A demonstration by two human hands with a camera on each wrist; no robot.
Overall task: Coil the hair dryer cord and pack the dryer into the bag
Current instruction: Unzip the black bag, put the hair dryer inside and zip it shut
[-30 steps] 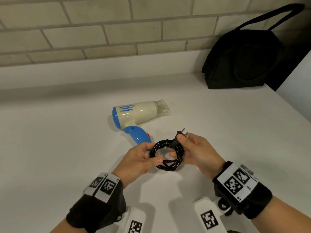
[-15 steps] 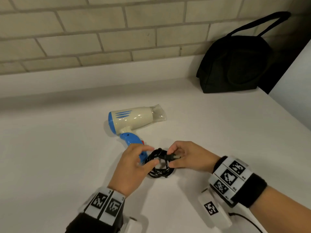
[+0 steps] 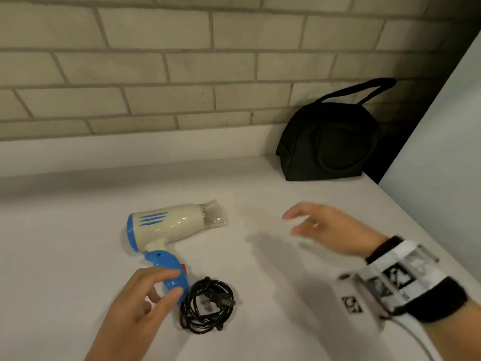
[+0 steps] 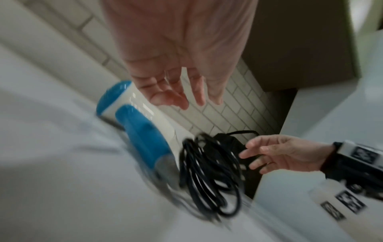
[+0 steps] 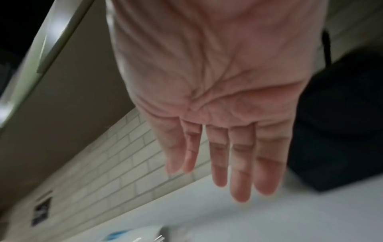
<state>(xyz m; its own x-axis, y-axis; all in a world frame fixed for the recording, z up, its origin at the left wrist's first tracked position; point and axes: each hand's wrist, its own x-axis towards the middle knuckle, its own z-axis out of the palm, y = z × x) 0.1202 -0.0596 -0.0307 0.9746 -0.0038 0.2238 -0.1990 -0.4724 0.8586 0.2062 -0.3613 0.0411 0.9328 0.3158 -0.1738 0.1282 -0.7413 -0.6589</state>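
I count one hair dryer [image 3: 166, 227] on the counter [image 3: 65, 269], one coiled cord [image 3: 207, 304] just beside its handle, one black bag [image 3: 330, 144] well beyond the dryer, and two bare hands, a left hand [image 3: 140, 303] and a right hand [image 3: 335, 230].

l hand [image 3: 140, 298] low, fingers loosely bent, holding nothing; r hand [image 3: 330, 230] raised, palm down, fingers straight.
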